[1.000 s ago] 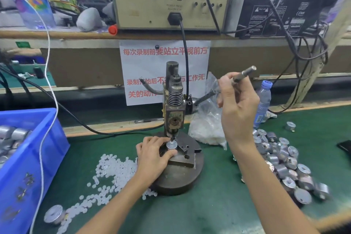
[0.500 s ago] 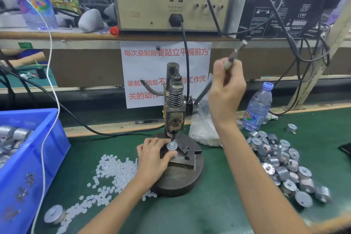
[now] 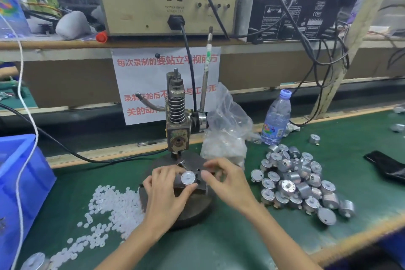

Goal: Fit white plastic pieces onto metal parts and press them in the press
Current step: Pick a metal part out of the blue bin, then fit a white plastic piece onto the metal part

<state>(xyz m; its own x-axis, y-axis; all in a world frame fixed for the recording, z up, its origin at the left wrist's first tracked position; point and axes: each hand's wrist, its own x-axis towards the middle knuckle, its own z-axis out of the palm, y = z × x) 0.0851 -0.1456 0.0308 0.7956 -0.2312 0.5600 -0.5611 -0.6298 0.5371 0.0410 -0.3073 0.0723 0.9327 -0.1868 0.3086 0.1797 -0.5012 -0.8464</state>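
A small hand press stands on a round dark base in the middle of the green mat. Its lever points almost straight up, with no hand on it. My left hand pinches a round silver metal part between thumb and fingers, in front of the press ram. My right hand hovers just right of the part, fingers loosely curled, thumb close to it. Loose white plastic pieces lie scattered left of the base. A heap of metal parts lies to the right.
A blue bin stands at the left edge with a white cable hanging across it. Behind the press sit a clear bag of plastic pieces and a water bottle. One metal part lies at the near left, a black object far right.
My right hand let go of the lever and came down beside the part; the lever swung upright. My left hand drew the metal part from under the ram toward me.
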